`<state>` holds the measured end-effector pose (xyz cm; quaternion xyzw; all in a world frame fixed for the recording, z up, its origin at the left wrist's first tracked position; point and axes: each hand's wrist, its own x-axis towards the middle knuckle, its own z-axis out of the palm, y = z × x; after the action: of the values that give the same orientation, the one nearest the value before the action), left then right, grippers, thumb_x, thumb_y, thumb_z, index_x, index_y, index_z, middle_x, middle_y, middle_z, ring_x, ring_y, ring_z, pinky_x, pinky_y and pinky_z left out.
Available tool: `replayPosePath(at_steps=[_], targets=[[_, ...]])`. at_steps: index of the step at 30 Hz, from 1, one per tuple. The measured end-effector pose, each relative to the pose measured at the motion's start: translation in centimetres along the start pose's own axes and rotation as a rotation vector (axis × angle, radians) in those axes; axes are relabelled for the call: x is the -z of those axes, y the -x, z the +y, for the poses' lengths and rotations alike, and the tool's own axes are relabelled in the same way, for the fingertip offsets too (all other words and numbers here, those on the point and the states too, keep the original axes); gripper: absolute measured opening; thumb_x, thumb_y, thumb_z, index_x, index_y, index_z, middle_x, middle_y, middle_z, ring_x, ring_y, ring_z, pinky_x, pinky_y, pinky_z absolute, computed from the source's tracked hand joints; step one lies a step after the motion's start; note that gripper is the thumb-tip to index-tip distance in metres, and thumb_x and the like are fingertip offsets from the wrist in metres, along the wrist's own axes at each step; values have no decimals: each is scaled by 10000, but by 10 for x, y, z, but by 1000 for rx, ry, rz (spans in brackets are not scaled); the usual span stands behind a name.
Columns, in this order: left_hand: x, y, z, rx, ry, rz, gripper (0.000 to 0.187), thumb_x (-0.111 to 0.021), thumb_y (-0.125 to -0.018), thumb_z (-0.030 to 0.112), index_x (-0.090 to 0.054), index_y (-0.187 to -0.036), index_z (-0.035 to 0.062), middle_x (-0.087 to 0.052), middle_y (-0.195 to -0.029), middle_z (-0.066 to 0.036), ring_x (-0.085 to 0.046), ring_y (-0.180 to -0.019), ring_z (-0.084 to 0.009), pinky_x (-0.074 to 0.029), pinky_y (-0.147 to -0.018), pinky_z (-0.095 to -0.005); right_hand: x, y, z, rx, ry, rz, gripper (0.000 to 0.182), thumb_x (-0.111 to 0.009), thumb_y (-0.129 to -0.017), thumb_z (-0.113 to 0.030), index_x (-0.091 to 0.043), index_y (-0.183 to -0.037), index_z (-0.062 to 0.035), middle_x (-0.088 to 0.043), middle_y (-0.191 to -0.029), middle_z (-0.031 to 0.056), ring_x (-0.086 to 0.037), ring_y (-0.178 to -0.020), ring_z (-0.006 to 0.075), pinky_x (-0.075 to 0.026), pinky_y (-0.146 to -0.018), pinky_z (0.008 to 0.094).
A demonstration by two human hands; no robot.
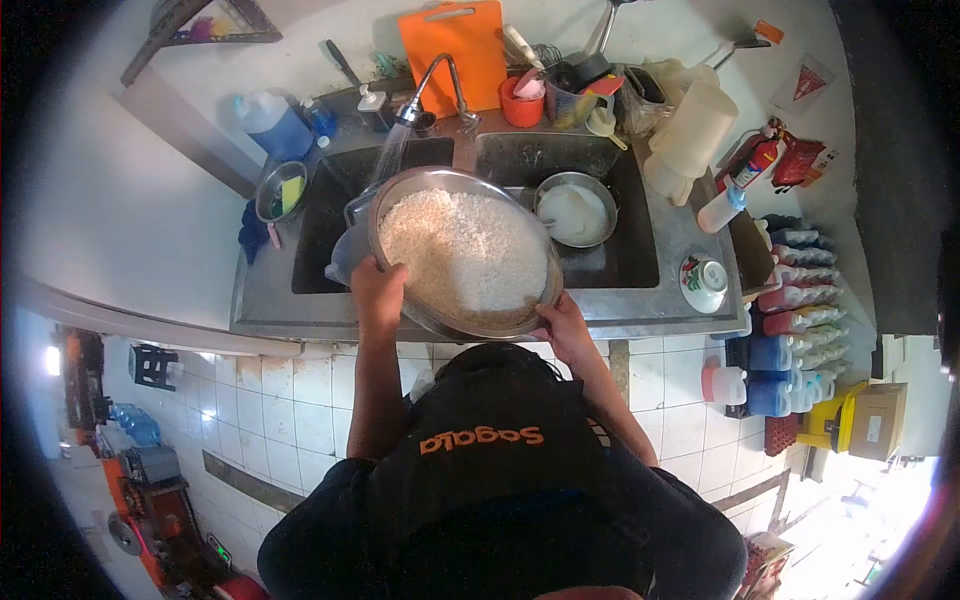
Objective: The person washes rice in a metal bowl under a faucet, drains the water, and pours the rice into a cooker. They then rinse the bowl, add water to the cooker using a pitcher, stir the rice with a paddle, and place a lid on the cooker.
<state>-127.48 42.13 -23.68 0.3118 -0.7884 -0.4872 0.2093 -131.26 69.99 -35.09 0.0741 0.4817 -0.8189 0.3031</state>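
Both my hands hold a wide metal bowl [455, 178] of white grains that look like rice [470, 255], tilted over the double sink [470, 322]. My left hand [379, 290] is closed on its near left rim, thumb on top. On the near right rim, my right hand [566, 326] grips with its fingers partly hidden underneath. Water streams from the faucet [408, 113] just beyond the bowl's left side. A metal pot [577, 208] with cloudy whitish liquid stands in the right basin. Behind the bowl, a pale plastic container [347, 255] is partly hidden in the left basin.
A small metal bowl with a sponge [283, 190] sits at the left edge. Along the back stand an orange cutting board [455, 60], a red cup [521, 103] and a beige pitcher [697, 130]. An upturned patterned bowl [704, 283] rests at right, near several coloured jugs [775, 385].
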Motion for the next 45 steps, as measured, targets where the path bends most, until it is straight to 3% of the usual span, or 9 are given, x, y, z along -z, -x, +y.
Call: replayPosePath(at_steps=[23,25,31,35,37,41,43,45], targets=[[-1,4,17,-23,-64,-6,298,-575,-628,115,-593,-839,-94,-636,-733,-197,-614,-668,-263,-453,-641,-356,4,-1,-2,-7,10,-16,470,-472,-861,8,-314,-1294,-86,-501,-1194,117,-586,-974,230,-582,-618,317],[-2,3,14,9,-125,1,303,-579,-597,92,-613,-853,-67,-653,-776,-142,-603,-682,-208,-448,-627,-315,7,-3,1,-1,-14,-30,469,-472,-863,5,-312,-1294,-87,-499,-1197,115,-586,-974,227,-583,-600,304],[-3,1,12,18,-89,5,278,-580,-603,93,-610,-831,-63,-647,-751,-126,-592,-665,-197,-438,-613,-304,6,-1,-3,-23,-24,-30,465,-478,-869,-7,-305,-1294,-83,-485,-1209,126,-591,-972,222,-585,-588,283],[-3,2,12,-1,-89,11,275,-580,-600,92,-608,-826,-62,-643,-741,-119,-586,-653,-193,-437,-604,-302,5,0,-5,-23,-7,-16,471,-481,-870,-10,-299,-1298,-81,-479,-1217,132,-589,-984,226,-588,-596,291],[-3,5,17,2,-79,0,306,-577,-624,114,-594,-849,-92,-631,-741,-212,-617,-683,-270,-457,-636,-366,0,4,-11,-42,12,-1,483,-483,-869,-12,-291,-1307,-78,-470,-1229,134,-585,-993,231,-592,-612,301],[0,6,24,10,-149,-8,295,-578,-624,108,-592,-838,-94,-631,-731,-200,-611,-662,-264,-455,-622,-366,3,4,-9,-18,22,-40,495,-483,-870,-14,-283,-1317,-81,-464,-1236,137,-576,-1011,240,-593,-632,314],[-1,8,25,4,-109,15,285,-584,-577,105,-602,-809,-60,-613,-678,-121,-550,-589,-198,-409,-549,-320,0,6,-11,-19,18,-23,494,-478,-871,-12,-280,-1320,-75,-461,-1239,140,-566,-1029,243,-593,-636,312],[0,9,31,33,-110,-9,291,-584,-603,108,-596,-827,-77,-622,-702,-150,-579,-613,-210,-429,-570,-330,1,5,-10,-11,15,-30,490,-475,-873,-11,-279,-1318,-70,-453,-1246,143,-559,-1041,251,-593,-650,323]])
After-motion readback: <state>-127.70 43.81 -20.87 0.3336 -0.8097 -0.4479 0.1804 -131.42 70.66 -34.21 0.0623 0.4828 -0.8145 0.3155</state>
